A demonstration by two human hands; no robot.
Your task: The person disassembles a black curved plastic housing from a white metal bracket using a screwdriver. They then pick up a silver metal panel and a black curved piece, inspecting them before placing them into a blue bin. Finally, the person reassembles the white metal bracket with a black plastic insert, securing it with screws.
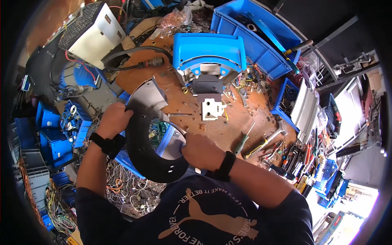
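Note:
My left hand (114, 119) grips the upper left edge of a black curved cover (141, 155), a half-ring shaped shell with small holes. My right hand (201, 151) holds the cover's lower right end. The cover hangs over the near edge of a brown workbench (228, 126). A grey metal plate (148, 98) sticks up just behind the cover. Farther back on the bench stands a blue machine housing (208, 51) with a black and white block (211, 104) in front of it. Both wrists wear black bands.
Screwdrivers (255, 145) and other hand tools lie at the bench's right. A large blue bin (255, 41) stands at the back right, a white perforated box (92, 30) at the back left. Blue crates (51, 134) and tangled wires (122, 190) fill the left and the floor.

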